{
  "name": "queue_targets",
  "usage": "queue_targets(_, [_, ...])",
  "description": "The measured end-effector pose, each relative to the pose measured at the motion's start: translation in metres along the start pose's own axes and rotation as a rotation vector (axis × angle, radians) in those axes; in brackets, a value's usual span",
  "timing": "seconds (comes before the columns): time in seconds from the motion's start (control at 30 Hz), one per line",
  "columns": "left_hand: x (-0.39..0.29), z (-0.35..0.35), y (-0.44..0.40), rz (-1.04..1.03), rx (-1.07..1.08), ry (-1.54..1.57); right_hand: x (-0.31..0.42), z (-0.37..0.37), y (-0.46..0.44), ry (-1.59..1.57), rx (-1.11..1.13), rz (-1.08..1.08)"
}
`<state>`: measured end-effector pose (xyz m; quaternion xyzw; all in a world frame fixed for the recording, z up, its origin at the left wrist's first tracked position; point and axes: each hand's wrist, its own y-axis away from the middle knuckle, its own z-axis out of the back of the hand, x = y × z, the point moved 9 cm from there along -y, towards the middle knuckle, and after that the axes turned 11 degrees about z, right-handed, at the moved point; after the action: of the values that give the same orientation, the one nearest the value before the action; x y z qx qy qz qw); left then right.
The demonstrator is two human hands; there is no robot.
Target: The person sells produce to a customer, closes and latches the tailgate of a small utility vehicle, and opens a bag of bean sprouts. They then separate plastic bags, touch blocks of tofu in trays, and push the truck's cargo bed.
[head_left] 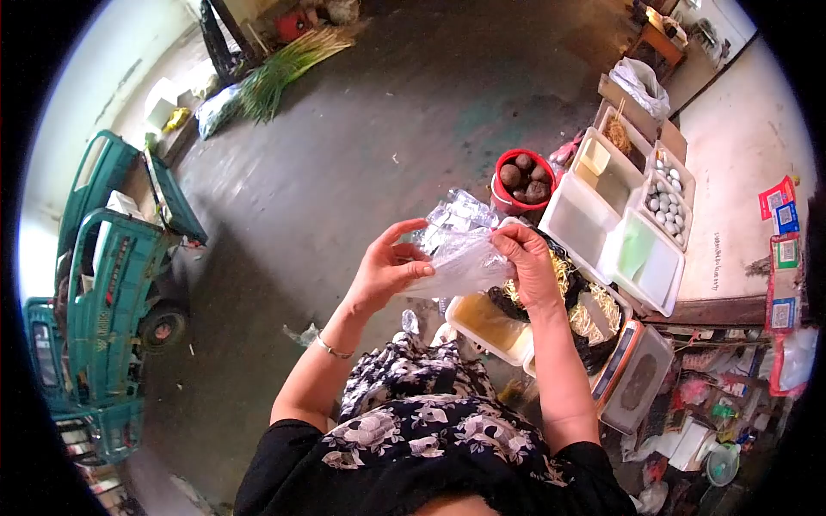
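Observation:
A thin clear plastic bag (pixel 465 262) is stretched between my hands in front of my body. My right hand (pixel 532 267) pinches its upper right edge between thumb and fingers. At the bag's left side is my left hand (pixel 384 268), with thumb and fingers apart and the fingertips close against the film. Whether any finger sits inside the bag cannot be made out. Behind it hang or lie more clear plastic bags (pixel 469 209). Below my right hand are pale sprouts or noodle-like strands (pixel 594 316) in dark plastic.
A red bucket (pixel 523 203) holds round brown items. White tubs (pixel 578 215) and a tray of eggs (pixel 666 206) stand at right. A shallow tub of yellowish liquid (pixel 489 322) is near my right arm. A green three-wheeled cart (pixel 120 292) stands left; green onions (pixel 284 73) lie beyond.

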<state>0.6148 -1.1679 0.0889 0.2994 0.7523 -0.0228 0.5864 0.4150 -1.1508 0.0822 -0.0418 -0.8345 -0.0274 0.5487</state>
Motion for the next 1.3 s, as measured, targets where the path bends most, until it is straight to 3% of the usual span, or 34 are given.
queue_targets(0.1, [0.001, 0.012, 0.009, 0.066, -0.017, -0.03, -0.011, 0.016, -0.002, 0.055, 0.0, -0.022])
queue_targets(0.17, [-0.012, 0.008, 0.022, 0.106, 0.032, 0.201, -0.016, 0.012, -0.001, 0.275, 0.068, -0.04])
queue_targets(0.23, [-0.02, 0.01, 0.027, 0.107, 0.065, 0.211, -0.028, 0.014, -0.005, 0.32, 0.082, 0.037])
queue_targets(0.3, [-0.022, 0.009, 0.028, 0.169, 0.12, 0.207, -0.027, 0.028, -0.008, 0.503, -0.045, 0.155])
queue_targets(0.37, [-0.023, 0.009, 0.024, 0.178, 0.126, 0.082, -0.038, 0.018, -0.006, 0.437, 0.036, 0.065])
queue_targets(0.43, [-0.022, 0.003, 0.021, 0.193, 0.143, -0.048, -0.006, -0.054, 0.001, 0.528, 0.315, 0.341])
queue_targets(0.47, [-0.022, -0.004, 0.02, 0.203, 0.17, -0.131, 0.001, -0.07, 0.003, 0.529, 0.308, 0.345])
queue_targets(0.6, [-0.027, -0.001, 0.027, 0.176, 0.147, -0.311, -0.038, -0.127, 0.018, -0.093, 0.536, -0.112])
queue_targets(0.63, [-0.036, 0.003, 0.024, 0.112, 0.095, -0.404, -0.06, -0.122, 0.023, -0.096, 0.517, -0.337])
queue_targets(0.67, [-0.037, 0.011, 0.024, 0.1, 0.051, -0.417, -0.046, -0.126, 0.026, -0.224, 0.381, -0.377])
queue_targets(0.7, [-0.036, 0.019, 0.027, 0.087, 0.009, -0.427, -0.079, -0.105, 0.019, 0.253, 0.533, -0.064])
queue_targets(0.73, [-0.042, 0.02, 0.03, 0.026, -0.022, -0.509, -0.077, -0.098, 0.019, 0.665, 0.515, 0.0])
queue_targets(0.83, [-0.034, 0.027, 0.035, -0.05, -0.006, -0.617, -0.023, -0.115, 0.017, 0.494, 0.488, 0.137])
queue_targets(1.0, [-0.027, 0.027, 0.038, 0.057, 0.052, -0.669, 0.028, -0.117, 0.014, 0.683, 0.498, 0.3])
queue_targets(1.13, [-0.015, 0.024, 0.03, 0.017, 0.176, -0.699, 0.059, -0.119, 0.014, 0.737, 0.454, 0.405])
queue_targets(1.2, [-0.041, 0.01, 0.032, -0.349, 0.17, -0.772, 0.073, -0.122, 0.016, 0.765, 0.448, 0.438])
queue_targets(1.27, [-0.061, 0.004, 0.035, -0.52, 0.082, -0.91, 0.069, -0.112, 0.015, 0.768, 0.417, 0.43])
queue_targets(1.3, [-0.068, 0.003, 0.036, -0.559, 0.095, -0.835, 0.062, -0.104, 0.014, 0.744, 0.384, 0.424])
